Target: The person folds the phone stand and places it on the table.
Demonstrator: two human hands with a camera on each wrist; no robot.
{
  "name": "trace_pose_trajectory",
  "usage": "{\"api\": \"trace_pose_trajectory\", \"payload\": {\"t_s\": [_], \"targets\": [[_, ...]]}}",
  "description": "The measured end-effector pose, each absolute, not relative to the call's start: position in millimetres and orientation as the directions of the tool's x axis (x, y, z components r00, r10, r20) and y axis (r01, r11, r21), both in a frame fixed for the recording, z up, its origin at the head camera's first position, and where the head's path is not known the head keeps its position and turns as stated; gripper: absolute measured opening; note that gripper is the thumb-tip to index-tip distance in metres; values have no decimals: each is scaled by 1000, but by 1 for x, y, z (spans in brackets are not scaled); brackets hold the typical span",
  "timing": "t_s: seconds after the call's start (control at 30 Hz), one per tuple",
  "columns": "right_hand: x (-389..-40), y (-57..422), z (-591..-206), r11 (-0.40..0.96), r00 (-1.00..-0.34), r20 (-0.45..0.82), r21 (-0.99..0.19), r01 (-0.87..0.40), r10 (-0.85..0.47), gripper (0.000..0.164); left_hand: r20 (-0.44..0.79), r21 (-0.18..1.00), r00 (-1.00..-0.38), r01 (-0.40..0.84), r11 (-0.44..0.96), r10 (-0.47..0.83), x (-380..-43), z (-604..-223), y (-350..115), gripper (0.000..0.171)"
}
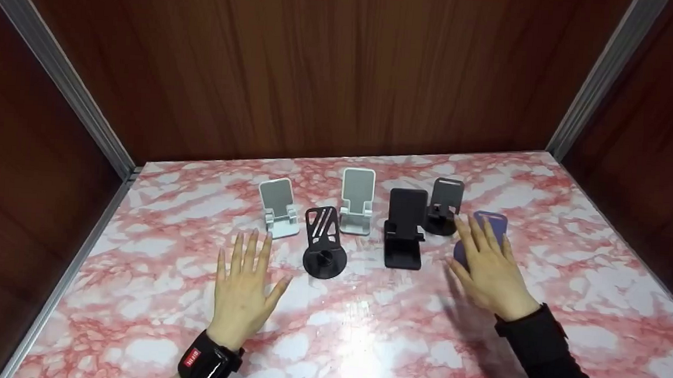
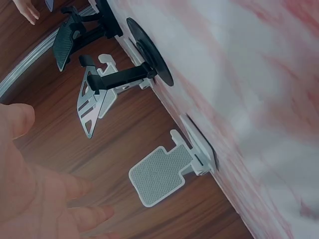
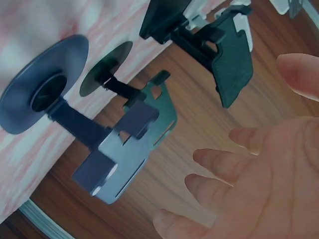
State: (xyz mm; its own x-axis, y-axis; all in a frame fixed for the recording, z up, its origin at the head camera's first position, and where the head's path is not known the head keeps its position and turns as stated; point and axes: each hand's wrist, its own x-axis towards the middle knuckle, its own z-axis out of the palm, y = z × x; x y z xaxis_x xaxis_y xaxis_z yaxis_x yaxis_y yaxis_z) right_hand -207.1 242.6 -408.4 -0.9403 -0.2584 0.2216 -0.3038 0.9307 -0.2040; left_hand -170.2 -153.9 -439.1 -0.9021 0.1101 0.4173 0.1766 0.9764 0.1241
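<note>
My left hand (image 1: 242, 291) is held with its fingers spread, in front of a small white phone stand (image 1: 277, 198) with a grey pad. To its right is a black slotted phone stand (image 1: 324, 261) on a round base. My right hand (image 1: 492, 274) has straight, spread fingers and partly hides a blue-purple phone stand (image 1: 495, 220) in the head view. The right wrist view shows a gap between that hand (image 3: 264, 184) and the blue-purple stand (image 3: 79, 119). Neither hand holds anything.
Between the hands stand a taller white phone stand (image 1: 358, 190) and a black phone stand (image 1: 407, 211). A dark round-based phone stand (image 1: 447, 193) is behind, to the right. Brown wood-grain panels (image 1: 344, 67) enclose the pink marbled table (image 1: 329, 311) at the back and sides.
</note>
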Motion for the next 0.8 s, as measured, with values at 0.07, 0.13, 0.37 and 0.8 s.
{"api": "trace_pose_trajectory", "payload": {"t_s": [0.07, 0.13, 0.37, 0.8], "targets": [[-208, 246, -407, 929, -942, 224, -221, -297, -248, 70, 422, 134, -897, 202, 970, 129, -171, -440, -153, 76], [-210, 250, -406, 926, -944, 232, -241, -290, -235, 70, 422, 136, -893, 231, 963, 155, -171, -441, -152, 76], [-221, 268, -404, 915, -935, 317, -308, -259, -158, 71, 416, 117, -880, 302, 946, 230, -172, -444, -148, 75], [-244, 310, -425, 815, -896, 444, -518, -260, -3, 72, 425, 79, -861, 344, 936, 281, -172, -451, -144, 74]]}}
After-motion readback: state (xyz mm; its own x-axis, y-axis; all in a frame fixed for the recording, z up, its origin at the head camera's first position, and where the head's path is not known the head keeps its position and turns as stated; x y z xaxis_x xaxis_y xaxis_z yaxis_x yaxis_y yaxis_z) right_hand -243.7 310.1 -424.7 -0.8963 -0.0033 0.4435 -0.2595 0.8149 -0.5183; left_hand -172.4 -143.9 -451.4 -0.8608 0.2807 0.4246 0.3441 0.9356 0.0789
